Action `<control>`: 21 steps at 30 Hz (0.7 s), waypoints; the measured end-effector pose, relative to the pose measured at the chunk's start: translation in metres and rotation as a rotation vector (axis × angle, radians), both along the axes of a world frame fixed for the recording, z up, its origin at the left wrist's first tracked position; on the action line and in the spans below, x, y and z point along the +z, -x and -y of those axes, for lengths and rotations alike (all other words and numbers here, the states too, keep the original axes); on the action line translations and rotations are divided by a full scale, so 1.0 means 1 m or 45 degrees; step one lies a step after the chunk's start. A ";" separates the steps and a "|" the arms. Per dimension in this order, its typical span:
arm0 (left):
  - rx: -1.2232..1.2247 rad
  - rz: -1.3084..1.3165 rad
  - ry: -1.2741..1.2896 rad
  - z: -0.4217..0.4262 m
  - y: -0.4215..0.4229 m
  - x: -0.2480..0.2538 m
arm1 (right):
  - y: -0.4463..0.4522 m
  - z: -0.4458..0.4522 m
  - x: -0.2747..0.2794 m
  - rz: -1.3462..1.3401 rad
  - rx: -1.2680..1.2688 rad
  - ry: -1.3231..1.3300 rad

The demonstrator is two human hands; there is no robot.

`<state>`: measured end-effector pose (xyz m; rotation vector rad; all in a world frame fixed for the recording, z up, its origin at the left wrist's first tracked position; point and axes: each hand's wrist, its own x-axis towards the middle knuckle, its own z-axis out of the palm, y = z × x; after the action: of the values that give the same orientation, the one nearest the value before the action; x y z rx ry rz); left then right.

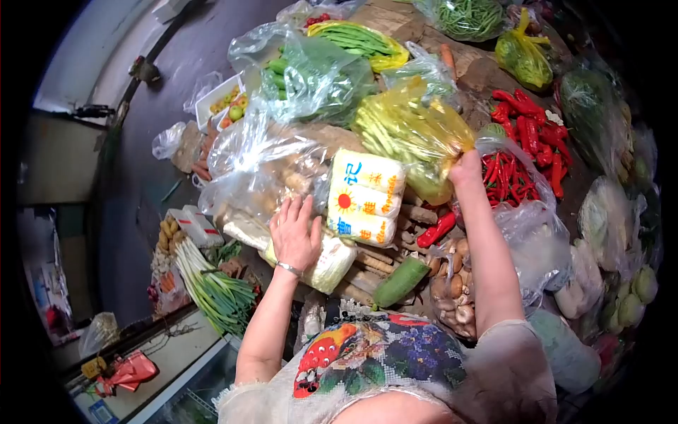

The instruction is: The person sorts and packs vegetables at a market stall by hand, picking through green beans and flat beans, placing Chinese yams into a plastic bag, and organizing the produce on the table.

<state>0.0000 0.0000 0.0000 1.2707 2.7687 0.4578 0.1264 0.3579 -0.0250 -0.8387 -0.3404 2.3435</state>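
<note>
yellow bag (406, 131), edge beside printed package (364, 201)

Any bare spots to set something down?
Brown surface between carrot and knotted yellow bag; also floor left of white fruit tray. Crowded: clear bag and printed package by left hand, larger yellow bag in right hand.

I watch through one head-worn camera, facing forward and steeply down. Close below is the shirt (417, 360) at six o'clock; the left hand (295, 233) shows near centre, the right hand (465, 170) at two, the floor (166, 113) farther off at ten.
</note>
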 end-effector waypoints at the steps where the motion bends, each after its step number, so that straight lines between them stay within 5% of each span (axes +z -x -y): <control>1: 0.010 0.000 0.021 0.005 0.001 0.000 | 0.012 0.002 0.006 0.120 -0.119 0.030; 6: 0.031 0.004 0.043 -0.008 -0.005 0.004 | 0.059 -0.048 -0.015 0.198 -0.283 -0.061; 7: 0.038 0.007 0.053 -0.009 -0.005 0.004 | 0.062 -0.035 0.024 0.086 -0.171 -0.216; 9: 0.046 0.008 0.060 -0.010 -0.005 0.006 | 0.047 -0.043 0.015 -0.138 0.157 -0.268; 11: 0.054 0.002 0.054 -0.011 -0.005 0.008 | 0.049 -0.027 0.014 -0.171 0.005 -0.572; 13: 0.056 0.013 0.048 -0.010 -0.006 0.010 | 0.013 -0.037 -0.001 -0.362 0.296 -0.803; 15: 0.058 0.019 0.039 -0.012 -0.007 0.010 | 0.002 -0.044 -0.062 0.293 -0.031 -0.916; 16: 0.054 0.021 0.041 -0.013 -0.008 0.010 | -0.005 -0.047 -0.063 0.243 -0.008 -0.238; 21: 0.033 -0.010 0.048 -0.012 -0.006 0.011 | -0.033 -0.041 -0.081 0.163 0.074 -0.149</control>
<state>0.0061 0.0116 0.0106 1.2327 2.7892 0.4014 0.1589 0.3992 -0.1059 -0.9348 -0.5573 2.3034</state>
